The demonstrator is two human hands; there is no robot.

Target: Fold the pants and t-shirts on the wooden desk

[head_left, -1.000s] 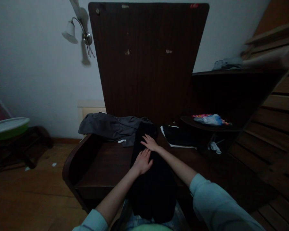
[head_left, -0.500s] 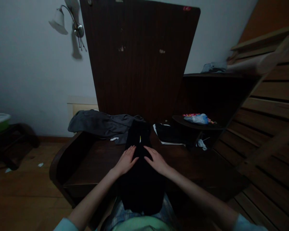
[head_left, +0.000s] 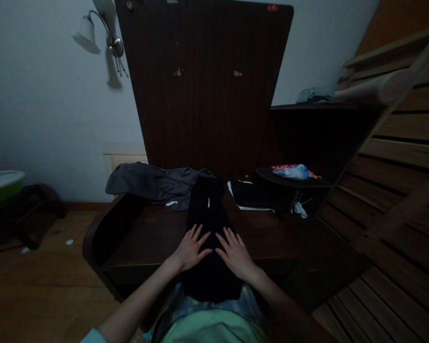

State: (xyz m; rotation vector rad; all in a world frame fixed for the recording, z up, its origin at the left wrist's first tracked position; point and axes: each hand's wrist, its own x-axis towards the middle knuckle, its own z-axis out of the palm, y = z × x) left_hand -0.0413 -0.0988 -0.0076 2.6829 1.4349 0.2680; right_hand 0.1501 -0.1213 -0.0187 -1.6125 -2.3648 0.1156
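Observation:
A long black garment (head_left: 208,214) lies lengthwise on the dark wooden table (head_left: 150,236), its near end hanging over the front edge toward my lap. My left hand (head_left: 190,248) rests flat on it with fingers spread. Beside it, my right hand (head_left: 235,251) also lies flat on the cloth, fingers apart. Both hands sit near the table's front edge and hold nothing.
A crumpled grey garment (head_left: 153,183) lies at the back left of the table. A dark folded item (head_left: 252,196) sits at the back right. A tall dark wooden board (head_left: 203,85) leans against the wall. A shelf holds a colourful bag (head_left: 293,171). Wooden slats (head_left: 403,190) run along the right.
Both hands slid back along the black garment toward me. A second ago the right hand was further up the cloth than the left. The view shifted slightly.

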